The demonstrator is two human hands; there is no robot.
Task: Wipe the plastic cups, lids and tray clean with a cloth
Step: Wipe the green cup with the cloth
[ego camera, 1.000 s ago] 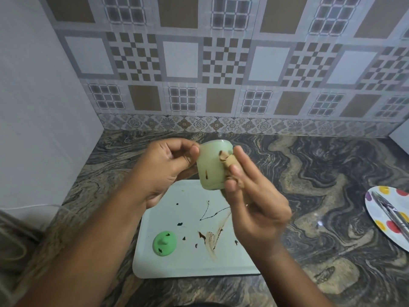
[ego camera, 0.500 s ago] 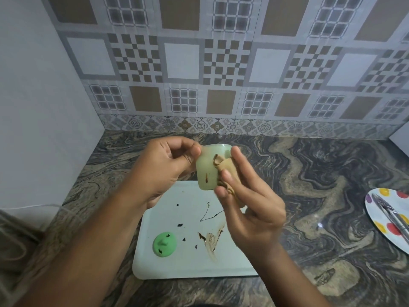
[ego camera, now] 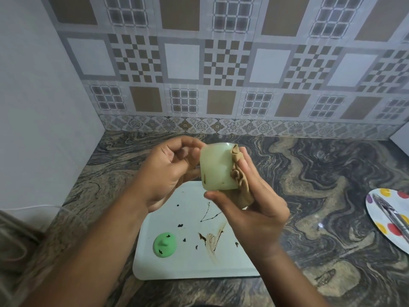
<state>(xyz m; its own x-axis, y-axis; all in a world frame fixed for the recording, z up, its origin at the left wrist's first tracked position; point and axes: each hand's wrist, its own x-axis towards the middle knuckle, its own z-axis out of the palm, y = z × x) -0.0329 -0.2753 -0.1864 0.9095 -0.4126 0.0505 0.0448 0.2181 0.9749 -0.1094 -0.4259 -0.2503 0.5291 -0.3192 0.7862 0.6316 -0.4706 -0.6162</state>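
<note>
Pale green cup (ego camera: pixel 215 168) is held in the air above the tray (ego camera: pixel 188 269), between both hands. Left hand (ego camera: pixel 168 173) has its fingers curled on the cup's left side. Right hand (ego camera: pixel 259 213) clamps a tan cloth (ego camera: pixel 240 180) against the cup's right wall, thumb under its base. One brown streak low on the cup wall; can't see inside it. The white tray sits on the bench (ego camera: pixel 321 173) and carries brown smears, dark spots and a green lid (ego camera: pixel 165 244) at its left. Dotted plate (ego camera: pixel 376 209) at far right holds a metal utensil (ego camera: pixel 389 211).

Marbled counter (ego camera: pixel 321 173): white tray (ego camera: pixel 188 269), plate (ego camera: pixel 379 214) (polka-dotted).
</note>
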